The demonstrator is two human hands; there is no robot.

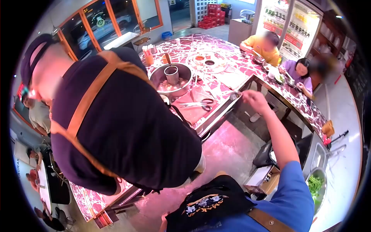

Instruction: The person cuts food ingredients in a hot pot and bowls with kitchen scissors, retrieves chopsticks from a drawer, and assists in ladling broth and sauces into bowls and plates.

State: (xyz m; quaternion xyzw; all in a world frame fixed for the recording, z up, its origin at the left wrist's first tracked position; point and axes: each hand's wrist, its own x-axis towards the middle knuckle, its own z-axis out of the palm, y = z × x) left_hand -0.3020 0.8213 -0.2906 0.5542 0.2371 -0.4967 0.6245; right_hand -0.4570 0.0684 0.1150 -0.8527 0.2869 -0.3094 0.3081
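My right hand (255, 101) reaches out past the counter's inner edge, with its fingers closed on a small metal spoon (234, 96). The spoon's round end points left, over the edge of the marbled counter (228, 88). To the left of it, a pair of scissors (197, 104) with dark handles lies on a reddish cloth or board (189, 112). Farther back stands a large metal pot (172, 91) with a metal cylinder in its middle and pieces of food around it. My left hand is out of view; only a sliver of skin shows by my apron.
A co-worker (123, 123) in dark clothes with brown straps leans over the counter close on my left. Two seated people eat at the far right. Sauce bowls (210, 62) stand behind the pot. A sink (320, 154) and a bowl of green vegetables (316, 185) are at my right.
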